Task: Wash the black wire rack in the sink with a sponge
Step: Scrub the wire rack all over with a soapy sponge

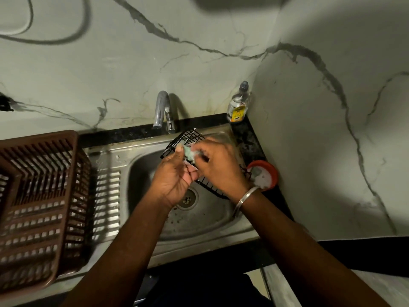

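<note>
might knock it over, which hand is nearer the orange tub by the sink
Right. The right hand, gripping the sponge, is just left of the orange tub; the left hand is farther left, over the sink.

Pale wall panels (199, 69) with dark marble-style veining meet in a corner right of the tap (162, 109). Black stone desk (250, 139) runs below it. Lighting dim. White cable (29, 16) hangs far upper left.

We see a dim, greenish scene. The tap (161, 109) throws a shadow rightward onto the wall (132, 63), a dark patch sits at top, and the sink (115, 158) glints faintly. The brown basket (33, 207) is blurred; edges bow toward the corners.
</note>
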